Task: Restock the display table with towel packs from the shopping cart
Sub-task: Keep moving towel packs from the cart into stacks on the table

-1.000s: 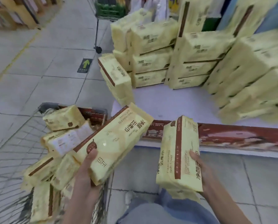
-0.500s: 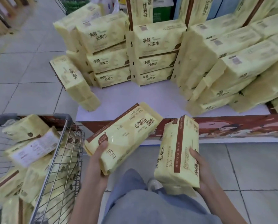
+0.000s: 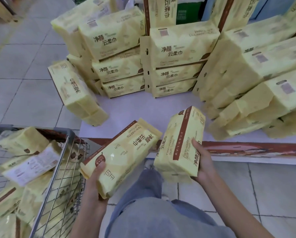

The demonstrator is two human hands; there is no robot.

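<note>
Towel pack [image 3: 121,157] | left hand [image 3: 94,182] grip pinching its near end, thumb on top | right hand [image 3: 202,163] grip wraps second pack [image 3: 179,146]

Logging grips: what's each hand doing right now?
Left hand: grip closed on the tilted towel pack.
Right hand: grip closed on the upright towel pack.

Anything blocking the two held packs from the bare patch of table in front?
Nothing visible. Bare table lies just ahead of the left-hand pack and right-hand pack; stacks stand behind it, a leaning pack at its left corner.
</note>
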